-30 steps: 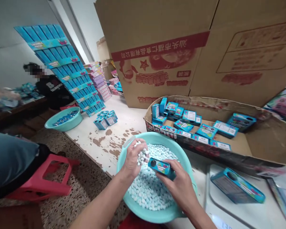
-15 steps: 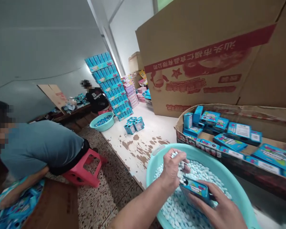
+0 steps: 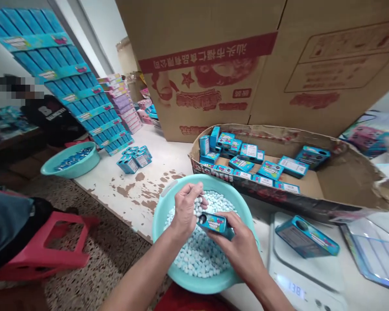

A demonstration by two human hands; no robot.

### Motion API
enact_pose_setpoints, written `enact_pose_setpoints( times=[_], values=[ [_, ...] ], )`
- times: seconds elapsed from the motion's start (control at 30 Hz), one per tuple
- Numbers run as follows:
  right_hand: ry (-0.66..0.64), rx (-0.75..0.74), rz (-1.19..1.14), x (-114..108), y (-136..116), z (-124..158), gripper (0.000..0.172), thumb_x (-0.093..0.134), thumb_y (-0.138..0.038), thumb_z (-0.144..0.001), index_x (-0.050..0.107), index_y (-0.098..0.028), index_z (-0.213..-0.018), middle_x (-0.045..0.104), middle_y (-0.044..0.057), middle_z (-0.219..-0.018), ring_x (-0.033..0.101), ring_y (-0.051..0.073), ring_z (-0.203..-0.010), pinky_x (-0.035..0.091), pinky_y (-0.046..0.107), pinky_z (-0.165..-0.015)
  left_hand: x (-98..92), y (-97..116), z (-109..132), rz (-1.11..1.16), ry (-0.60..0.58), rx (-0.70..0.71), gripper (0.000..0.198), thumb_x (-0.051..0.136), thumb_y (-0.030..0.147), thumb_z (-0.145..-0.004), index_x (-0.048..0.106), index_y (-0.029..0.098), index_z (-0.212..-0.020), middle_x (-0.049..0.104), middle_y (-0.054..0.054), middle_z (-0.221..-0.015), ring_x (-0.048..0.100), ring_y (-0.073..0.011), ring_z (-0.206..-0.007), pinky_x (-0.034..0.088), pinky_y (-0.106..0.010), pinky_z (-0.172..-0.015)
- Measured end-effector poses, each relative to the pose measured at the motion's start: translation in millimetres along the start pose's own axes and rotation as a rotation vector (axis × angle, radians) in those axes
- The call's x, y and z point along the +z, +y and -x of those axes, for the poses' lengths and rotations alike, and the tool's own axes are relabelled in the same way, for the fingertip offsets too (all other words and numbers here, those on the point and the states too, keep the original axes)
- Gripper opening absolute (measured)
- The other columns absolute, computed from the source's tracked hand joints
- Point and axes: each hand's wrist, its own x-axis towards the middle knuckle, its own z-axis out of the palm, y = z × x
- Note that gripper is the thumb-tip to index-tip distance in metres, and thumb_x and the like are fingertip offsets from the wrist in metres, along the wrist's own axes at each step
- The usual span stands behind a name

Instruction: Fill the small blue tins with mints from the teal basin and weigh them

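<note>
My left hand (image 3: 185,210) is cupped shut on a handful of pale blue candy pellets, held against the round hole in a small blue box (image 3: 213,222). My right hand (image 3: 239,247) grips that box from below and behind. Both hands hover over a teal basin (image 3: 168,197) full of pale blue pellets (image 3: 197,255), which rests at the table's front edge.
A torn, low cardboard tray (image 3: 350,181) holds several blue boxes behind the basin. Another blue box (image 3: 306,236) lies on a white scale (image 3: 298,280) at right. Tall cartons stand behind. A second teal basin (image 3: 70,160), stacked box displays, a red stool (image 3: 48,246) and seated people are at left.
The view swung left and came back to the basin. My left hand has brought its pellets up against the hole in the box, and both hands sit closer together.
</note>
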Motion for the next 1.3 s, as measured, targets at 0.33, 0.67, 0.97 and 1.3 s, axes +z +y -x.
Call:
enact_pose_setpoints(
  times=[0.33, 0.67, 0.97, 1.3],
  values=[
    [0.015, 0.032, -0.007, -0.9, 0.5, -2.1, 0.022, 0.068, -0.026, -0.075, 0.061, -0.022, -0.095, 0.064, 0.003, -0.093, 0.060, 0.022, -0.089, 0.047, 0.033, -0.079, 7.8, -1.1, 2.3, 0.000, -0.048, 0.080, 0.031, 0.066, 0.038, -0.076, 0.047, 0.017, -0.063, 0.046, 0.006, -0.047, 0.046, -0.0065, -0.043, 0.035, -0.018, -0.046],
    [0.048, 0.024, -0.015, 3.4, 0.2, 0.1, 0.021, 0.069, -0.024, -0.073, 0.061, -0.022, -0.093, 0.064, 0.004, -0.090, 0.059, 0.022, -0.085, 0.046, 0.033, -0.075, 10.5, -1.6, -0.6, -0.048, -0.025, 0.038, 0.035, 0.073, 0.041, -0.070, 0.047, 0.018, -0.065, 0.039, 0.009, -0.042, 0.031, -0.0035, -0.035, 0.020, -0.016, -0.035],
    [0.062, 0.041, -0.113, 2.6, -1.2, -0.1, 0.023, 0.070, -0.022, -0.072, 0.062, -0.022, -0.094, 0.065, 0.001, -0.091, 0.060, 0.020, -0.087, 0.046, 0.031, -0.077, 13.5, 14.4, 7.1, 0.022, -0.121, 0.008, 0.034, 0.074, 0.038, -0.070, 0.047, 0.018, -0.066, 0.034, 0.010, -0.042, 0.028, -0.0024, -0.035, 0.020, -0.014, -0.034],
    [0.102, 0.038, -0.135, 8.4, -0.9, 0.6, 0.025, 0.071, -0.021, -0.070, 0.063, -0.022, -0.094, 0.065, 0.001, -0.091, 0.060, 0.020, -0.087, 0.047, 0.031, -0.079, 14.8, 4.5, 1.9, -0.027, -0.002, 0.122, 0.033, 0.077, 0.036, -0.067, 0.050, 0.017, -0.065, 0.032, 0.011, -0.041, 0.026, -0.0016, -0.034, 0.020, -0.014, -0.035]
  ],
)
